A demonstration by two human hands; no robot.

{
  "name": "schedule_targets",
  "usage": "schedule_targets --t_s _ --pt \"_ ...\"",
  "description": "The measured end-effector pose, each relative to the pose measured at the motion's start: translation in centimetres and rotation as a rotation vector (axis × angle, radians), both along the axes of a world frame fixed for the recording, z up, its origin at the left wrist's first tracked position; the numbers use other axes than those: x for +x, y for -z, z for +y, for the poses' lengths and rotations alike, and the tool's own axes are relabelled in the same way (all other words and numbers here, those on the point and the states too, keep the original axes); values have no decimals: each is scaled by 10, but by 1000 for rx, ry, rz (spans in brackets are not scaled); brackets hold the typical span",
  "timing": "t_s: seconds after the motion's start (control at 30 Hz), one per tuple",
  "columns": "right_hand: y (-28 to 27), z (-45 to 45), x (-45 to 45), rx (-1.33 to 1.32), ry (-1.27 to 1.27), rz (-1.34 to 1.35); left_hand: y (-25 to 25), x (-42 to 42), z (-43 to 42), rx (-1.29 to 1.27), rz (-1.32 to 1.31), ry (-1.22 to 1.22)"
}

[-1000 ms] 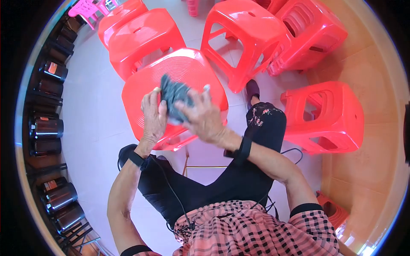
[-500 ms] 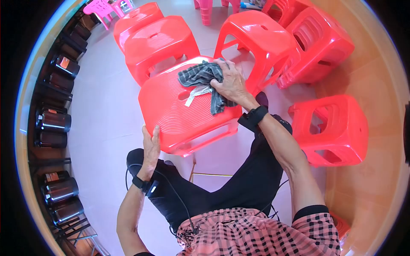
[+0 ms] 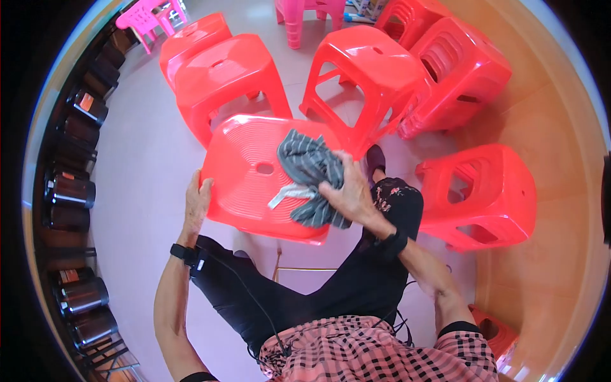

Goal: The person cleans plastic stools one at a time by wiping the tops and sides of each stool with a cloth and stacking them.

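A red plastic stool (image 3: 245, 184) with a ringed seat and a small central hole is in front of my knees, its seat facing me. My left hand (image 3: 197, 200) grips the stool's left edge, thumb and fingers around the rim. On the right part of the seat lies a crumpled dark grey striped cloth (image 3: 309, 162) with a white tag. My right hand (image 3: 350, 191) is closed on the cloth's right side, at the stool's right edge. Some of its fingertips are hidden behind the cloth.
More red stools stand beyond, at the left (image 3: 223, 70) and right (image 3: 369, 54), some stacked (image 3: 468, 70). Another stool (image 3: 490, 197) is beside my right knee. A pink stool (image 3: 312, 9) is at the top. Dark glossy containers (image 3: 73, 191) line the left side.
Half a second ago the cloth was farther up the seat; now it and my right hand are lower. The stool has tilted and shifted, and my left hand has moved up along its left edge.
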State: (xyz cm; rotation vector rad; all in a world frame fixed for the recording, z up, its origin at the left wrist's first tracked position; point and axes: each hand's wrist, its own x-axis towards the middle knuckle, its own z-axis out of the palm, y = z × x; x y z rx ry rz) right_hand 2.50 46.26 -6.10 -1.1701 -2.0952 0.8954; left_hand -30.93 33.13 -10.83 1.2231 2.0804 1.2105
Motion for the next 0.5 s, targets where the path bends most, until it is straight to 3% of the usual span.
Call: schedule_targets --t_s 0.1,0.2,0.27,0.33,0.4,0.5 --pt "9 -37 7 -23 -62 65 -15 -8 9 -68 61 15" --pt "6 -72 10 -225 -162 136 -5 -29 17 -66 157 86" --pt "2 -85 9 -370 -289 190 -2 -34 14 -207 855 0" --pt "-5 -84 15 -383 -266 141 -14 -16 10 -241 889 37" --pt "-5 -69 30 -530 -321 320 -33 39 0 10 924 178" --pt "-14 -43 41 -272 -121 430 -54 102 -16 -14 724 377"
